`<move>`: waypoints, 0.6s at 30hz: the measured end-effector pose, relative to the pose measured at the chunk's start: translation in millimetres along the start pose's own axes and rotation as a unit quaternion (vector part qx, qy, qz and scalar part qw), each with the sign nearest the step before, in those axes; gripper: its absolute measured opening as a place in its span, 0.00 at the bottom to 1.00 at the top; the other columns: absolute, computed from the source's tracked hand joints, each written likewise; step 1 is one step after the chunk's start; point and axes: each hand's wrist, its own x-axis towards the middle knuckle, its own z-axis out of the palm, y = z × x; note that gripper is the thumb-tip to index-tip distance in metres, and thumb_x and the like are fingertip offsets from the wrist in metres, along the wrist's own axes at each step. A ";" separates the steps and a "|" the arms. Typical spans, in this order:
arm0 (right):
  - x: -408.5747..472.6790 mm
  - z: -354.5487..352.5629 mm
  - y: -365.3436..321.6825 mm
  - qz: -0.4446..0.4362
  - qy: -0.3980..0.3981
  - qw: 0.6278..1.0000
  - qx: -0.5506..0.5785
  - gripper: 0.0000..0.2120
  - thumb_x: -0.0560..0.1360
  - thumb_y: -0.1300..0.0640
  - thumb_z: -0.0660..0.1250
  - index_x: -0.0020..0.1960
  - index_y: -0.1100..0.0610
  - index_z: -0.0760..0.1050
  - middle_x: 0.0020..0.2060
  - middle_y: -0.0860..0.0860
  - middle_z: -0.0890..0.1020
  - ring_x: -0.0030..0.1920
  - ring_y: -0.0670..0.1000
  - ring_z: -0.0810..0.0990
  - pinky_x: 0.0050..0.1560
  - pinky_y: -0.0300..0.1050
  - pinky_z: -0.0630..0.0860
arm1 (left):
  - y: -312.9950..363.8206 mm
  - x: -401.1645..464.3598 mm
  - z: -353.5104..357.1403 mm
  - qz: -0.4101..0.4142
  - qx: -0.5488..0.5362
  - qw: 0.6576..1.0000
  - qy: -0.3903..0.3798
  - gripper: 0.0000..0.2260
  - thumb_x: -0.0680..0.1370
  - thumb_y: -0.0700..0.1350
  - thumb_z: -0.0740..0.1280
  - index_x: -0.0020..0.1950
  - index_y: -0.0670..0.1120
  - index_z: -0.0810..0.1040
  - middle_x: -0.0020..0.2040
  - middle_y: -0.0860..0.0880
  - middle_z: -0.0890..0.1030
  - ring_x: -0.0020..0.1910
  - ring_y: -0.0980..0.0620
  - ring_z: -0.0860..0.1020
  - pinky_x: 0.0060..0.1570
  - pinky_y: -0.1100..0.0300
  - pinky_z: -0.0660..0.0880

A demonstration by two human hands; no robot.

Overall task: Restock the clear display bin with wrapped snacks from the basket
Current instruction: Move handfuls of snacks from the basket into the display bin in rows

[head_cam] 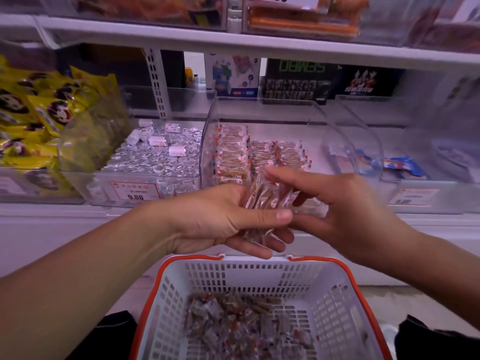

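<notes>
1. The left hand (223,216) sits at the centre of the view, palm up, its fingers and thumb curled round a small stack of wrapped snacks (262,203).
2. The right hand (345,211), at 3 o'clock from the left one, has its thumb over the top of the same stack and its fingers under it, so both hands hold the stack between them.
3. The clear bin (262,120) stands on the shelf at 12 o'clock from the hands; neat rows of the same snacks lie in it.
4. The white basket (335,302) with an orange rim is at 6 o'clock, just below the hands, with a loose heap of snacks on its floor.
5. At 10 o'clock a neighbouring bin holds silver foil sweets (155,154); yellow bags (33,105) fill the far left at 9 o'clock.
</notes>
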 end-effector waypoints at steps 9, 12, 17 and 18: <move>0.5 9.7 0.6 0.000 -0.076 0.994 0.082 0.32 0.78 0.61 0.68 0.78 0.56 0.58 0.60 0.34 0.74 0.60 0.28 0.71 0.60 0.27 0.67 | 3.3 3.0 1.9 -0.011 0.024 0.999 0.037 0.20 0.68 0.52 0.73 0.57 0.44 0.81 0.49 0.42 0.85 0.46 0.48 0.85 0.30 0.64 0.79; 4.2 1.1 1.2 0.017 -0.086 0.984 0.155 0.32 0.72 0.63 0.74 0.73 0.52 0.68 0.58 0.39 0.80 0.60 0.43 0.78 0.61 0.38 0.73 | 5.4 2.8 1.6 -0.054 0.081 0.995 0.005 0.21 0.69 0.54 0.72 0.55 0.42 0.80 0.46 0.43 0.86 0.36 0.51 0.84 0.21 0.68 0.71; 11.8 -7.8 -4.0 0.020 -0.108 0.981 0.157 0.20 0.64 0.64 0.81 0.52 0.54 0.79 0.43 0.48 0.84 0.44 0.47 0.82 0.46 0.45 0.78 | 10.1 2.9 -2.3 -0.065 0.111 0.991 -0.036 0.17 0.73 0.55 0.71 0.55 0.45 0.81 0.45 0.43 0.86 0.32 0.54 0.83 0.18 0.70 0.65; 15.1 -8.1 -4.2 0.026 -0.101 0.980 0.172 0.18 0.64 0.64 0.81 0.49 0.55 0.78 0.40 0.50 0.84 0.41 0.49 0.83 0.43 0.48 0.79 | 14.3 2.9 -6.8 -0.051 0.102 0.993 -0.028 0.19 0.72 0.59 0.69 0.54 0.47 0.82 0.46 0.43 0.86 0.32 0.53 0.83 0.18 0.71 0.65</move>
